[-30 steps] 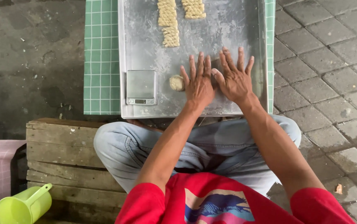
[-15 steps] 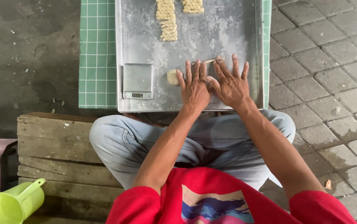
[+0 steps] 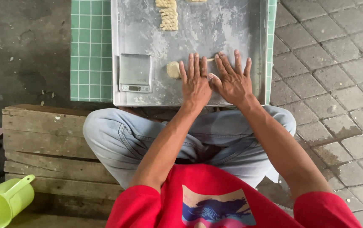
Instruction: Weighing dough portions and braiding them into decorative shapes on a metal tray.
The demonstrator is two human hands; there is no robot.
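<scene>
Dough is under both palms: the left hand [image 3: 196,81] and the right hand [image 3: 232,80] lie flat and open side by side on the floured metal tray [image 3: 215,25], fingers stretched forward, gripping nothing. Between the two sets of fingertips a thin pale strip of dough [image 3: 209,59] peeks out; the rest of it is hidden beneath the hands, so its full length cannot be told. Compared with half a second ago the hands sit a little nearer the body and the visible end of the strip looks thinner and more drawn out, which suggests the piece is being rolled back and forth into a rope and is lengthening. Just left of the left hand, nearly touching its little finger, rests a small round lump of dough [image 3: 173,69], unchanged. Further left on the tray stands a small digital scale [image 3: 135,72]. Well ahead of the fingertips lie finished twisted dough pieces [image 3: 168,16]. A green grid mat [image 3: 90,50] shows beneath the tray, and a lime plastic jug [image 3: 2,204] sits far back to the left.
</scene>
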